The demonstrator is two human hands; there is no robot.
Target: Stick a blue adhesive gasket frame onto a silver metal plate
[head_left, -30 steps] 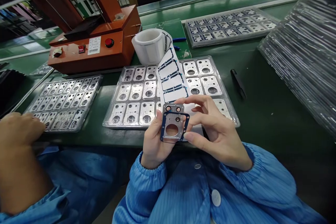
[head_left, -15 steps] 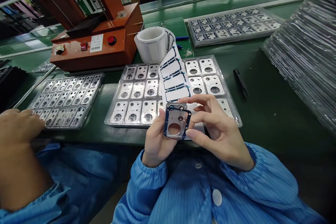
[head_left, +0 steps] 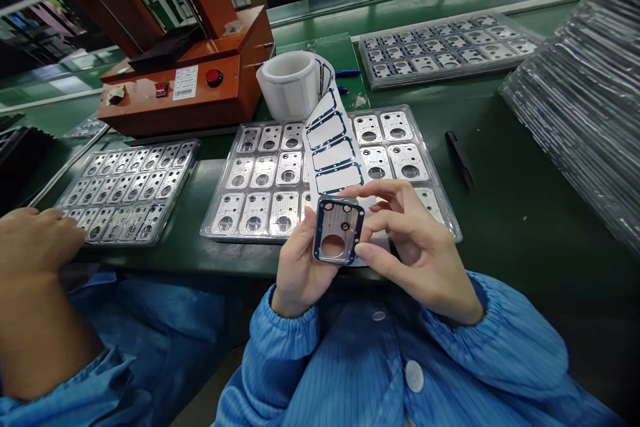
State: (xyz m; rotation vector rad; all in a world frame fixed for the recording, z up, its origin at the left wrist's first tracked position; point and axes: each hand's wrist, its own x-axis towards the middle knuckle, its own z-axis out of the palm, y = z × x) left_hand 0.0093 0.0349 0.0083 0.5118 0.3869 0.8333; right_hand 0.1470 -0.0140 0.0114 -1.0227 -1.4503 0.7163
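Note:
Between my hands is a silver metal plate (head_left: 333, 221) with one large round hole and smaller holes. My left hand (head_left: 301, 263) is closed around its left side and underside. A thin dark blue adhesive gasket (head_left: 318, 230), shaped like a rectangular frame, lies along the plate's rim. My right hand (head_left: 417, 243) pinches the right edge of the gasket with thumb and fingers. Whether it also grips the plate's edge is hidden. Right behind my hands, a white backing strip (head_left: 336, 155) carrying more blue gaskets hangs down from a roll (head_left: 287, 83).
Under the strip sits a clear tray (head_left: 453, 230) of metal plates; another tray (head_left: 163, 230) lies left, beside a co-worker's hand (head_left: 43, 240). Black tweezers (head_left: 459, 159) rest at right. A filled tray (head_left: 367, 73), stacked plastic trays (head_left: 580, 93) and an orange press (head_left: 185, 107) stand behind.
The gasket, tilted and offset from the plate before, now lines up with its outline. My hands have barely moved otherwise.

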